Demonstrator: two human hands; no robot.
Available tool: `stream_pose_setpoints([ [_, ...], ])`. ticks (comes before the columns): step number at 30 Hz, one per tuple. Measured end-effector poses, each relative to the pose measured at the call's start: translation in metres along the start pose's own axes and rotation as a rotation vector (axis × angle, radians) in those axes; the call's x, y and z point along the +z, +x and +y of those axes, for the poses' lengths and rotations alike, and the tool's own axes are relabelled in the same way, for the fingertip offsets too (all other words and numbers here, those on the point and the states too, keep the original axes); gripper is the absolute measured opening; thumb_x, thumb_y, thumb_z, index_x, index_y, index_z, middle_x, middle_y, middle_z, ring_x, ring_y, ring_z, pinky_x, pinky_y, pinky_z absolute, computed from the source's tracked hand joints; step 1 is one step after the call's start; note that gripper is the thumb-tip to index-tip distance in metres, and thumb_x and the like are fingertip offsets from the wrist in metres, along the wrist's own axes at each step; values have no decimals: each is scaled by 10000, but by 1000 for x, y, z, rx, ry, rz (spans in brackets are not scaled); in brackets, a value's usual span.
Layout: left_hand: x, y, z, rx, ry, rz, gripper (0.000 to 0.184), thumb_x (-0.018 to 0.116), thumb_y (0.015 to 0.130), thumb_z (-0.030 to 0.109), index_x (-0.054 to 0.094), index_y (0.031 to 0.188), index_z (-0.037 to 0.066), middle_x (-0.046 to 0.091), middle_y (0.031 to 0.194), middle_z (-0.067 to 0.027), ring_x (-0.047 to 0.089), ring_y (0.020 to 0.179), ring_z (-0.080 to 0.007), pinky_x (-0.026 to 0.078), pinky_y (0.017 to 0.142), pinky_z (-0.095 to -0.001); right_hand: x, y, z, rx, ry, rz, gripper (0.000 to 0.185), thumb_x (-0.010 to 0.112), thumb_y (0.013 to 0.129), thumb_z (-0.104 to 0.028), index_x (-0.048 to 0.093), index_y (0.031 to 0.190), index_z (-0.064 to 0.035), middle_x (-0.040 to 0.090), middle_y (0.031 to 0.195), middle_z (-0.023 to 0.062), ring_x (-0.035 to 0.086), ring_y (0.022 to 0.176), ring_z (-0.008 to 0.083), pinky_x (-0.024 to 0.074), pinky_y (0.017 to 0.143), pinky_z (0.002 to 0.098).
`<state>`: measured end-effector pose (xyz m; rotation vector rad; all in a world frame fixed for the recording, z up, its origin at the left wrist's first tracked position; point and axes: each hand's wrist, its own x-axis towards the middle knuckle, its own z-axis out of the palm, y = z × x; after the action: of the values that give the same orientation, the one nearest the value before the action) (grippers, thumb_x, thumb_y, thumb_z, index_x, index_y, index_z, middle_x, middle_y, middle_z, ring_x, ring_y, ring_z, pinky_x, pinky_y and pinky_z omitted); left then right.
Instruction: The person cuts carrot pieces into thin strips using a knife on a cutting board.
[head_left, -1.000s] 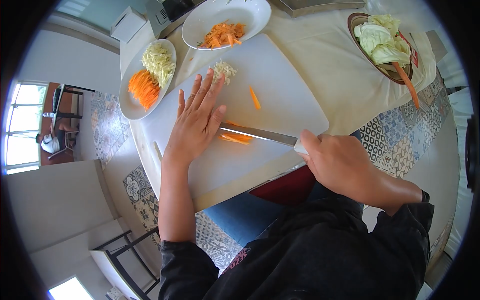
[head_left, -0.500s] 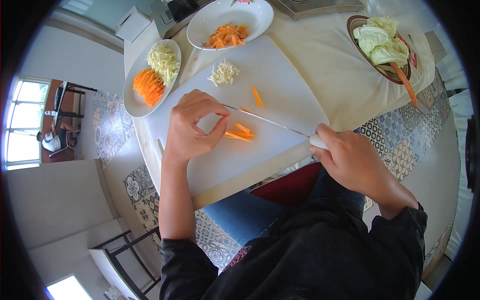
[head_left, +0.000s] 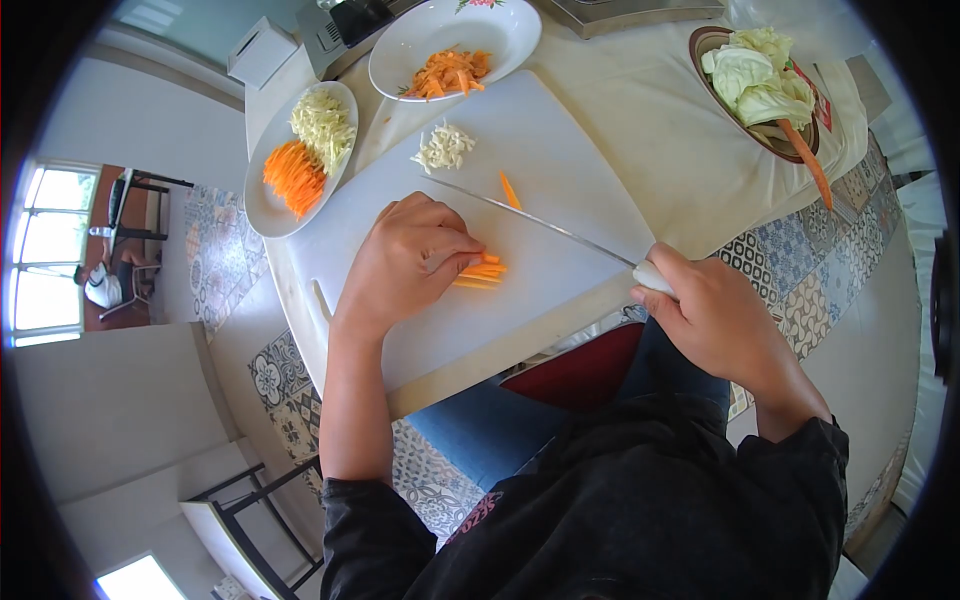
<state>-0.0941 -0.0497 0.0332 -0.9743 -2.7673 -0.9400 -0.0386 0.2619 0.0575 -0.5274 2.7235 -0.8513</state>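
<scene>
My right hand (head_left: 722,312) is wrapped round the white handle of a kitchen knife (head_left: 548,226). The blade points left across the white cutting board (head_left: 565,130), just beyond my left hand (head_left: 412,262). Thumb and fingertips of that hand are pinched together at a small stack of carrot sticks (head_left: 480,280) on the board. One loose carrot stick (head_left: 510,190) lies farther off, partly behind the blade. A heap of chopped white pieces (head_left: 443,147) rests near the board's far side.
At the left stands an oval plate (head_left: 258,208) with shredded carrot and shredded cabbage. A white bowl (head_left: 520,40) holds carrot peelings. Far right, a brown-rimmed bowl (head_left: 697,58) contains cabbage leaves and a carrot (head_left: 808,165) jutting over the table's edge. Someone sits in the background.
My left hand has moved down and right onto the carrot sticks, its fingers closing there. The knife has shifted slightly away from them, its handle a little to the right.
</scene>
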Motion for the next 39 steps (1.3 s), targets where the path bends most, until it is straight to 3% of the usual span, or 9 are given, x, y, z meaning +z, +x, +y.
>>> stream_pose_setpoints([
  [4, -2, 0, 2, 8, 15, 50, 210, 747, 676, -67, 773, 847, 53, 696, 809, -51, 607, 779, -211, 489, 709, -307, -1, 1, -2, 0, 6, -15, 219, 614, 932, -189, 502, 892, -5, 626, 711, 217, 623, 703, 437, 468, 620, 525],
  [10, -16, -1, 10, 10, 121, 469, 185, 660, 662, -61, 748, 792, 38, 698, 805, -78, 608, 751, -237, 471, 707, -338, -1, 5, 0, -78, -14, -39, 235, 637, 920, -225, 538, 874, -16, 624, 687, 203, 624, 687, 426, 466, 606, 514],
  [11, -16, -1, 9, -19, 155, 473, 180, 672, 740, -18, 754, 889, 43, 713, 921, -100, 628, 852, -260, 488, 783, -357, -2, 7, -1, -87, -14, -47, 235, 640, 918, -229, 544, 873, -20, 622, 678, 201, 623, 681, 425, 466, 605, 515],
  [14, -7, 8, 4, -13, 163, 448, 222, 660, 838, 39, 732, 1047, 48, 701, 1091, -121, 620, 996, -295, 479, 896, -386, -2, 14, -4, -107, -23, -66, 232, 648, 912, -241, 557, 869, -31, 617, 654, 195, 622, 664, 423, 466, 601, 515],
  [15, -7, 5, 2, -64, 178, 311, 292, 597, 950, 151, 669, 1219, 63, 641, 1275, -137, 569, 1179, -339, 424, 1026, -427, -1, 16, -4, -112, -32, -67, 231, 650, 910, -243, 559, 868, -35, 615, 648, 192, 622, 659, 422, 466, 600, 516],
  [21, 2, 2, -7, -162, 250, 162, 432, 458, 1042, 339, 554, 1385, 94, 535, 1439, -135, 438, 1382, -347, 298, 1160, -480, 4, 26, -6, -150, -127, -60, 238, 652, 905, -263, 567, 859, -45, 612, 626, 183, 624, 631, 417, 472, 586, 519],
  [27, 0, 2, -5, -178, 264, 136, 433, 442, 1051, 322, 537, 1404, 90, 506, 1470, -151, 409, 1406, -361, 272, 1176, -477, 3, 31, -5, -176, -176, -53, 238, 647, 905, -270, 575, 853, -50, 617, 621, 176, 625, 620, 413, 477, 579, 518],
  [33, 4, -1, -5, -255, 328, 74, 479, 397, 1060, 404, 482, 1455, 148, 446, 1528, -90, 341, 1457, -299, 228, 1194, -499, 3, 34, -5, -187, -179, -59, 222, 642, 902, -265, 588, 862, -53, 623, 626, 174, 627, 614, 409, 478, 575, 512],
  [39, 5, -2, -6, -291, 337, 7, 524, 307, 1070, 467, 402, 1524, 223, 341, 1602, -49, 230, 1509, -291, 148, 1222, -488, 0, 35, -8, -164, -215, -97, 207, 628, 910, -253, 587, 879, -52, 630, 643, 173, 632, 626, 407, 483, 580, 508],
])
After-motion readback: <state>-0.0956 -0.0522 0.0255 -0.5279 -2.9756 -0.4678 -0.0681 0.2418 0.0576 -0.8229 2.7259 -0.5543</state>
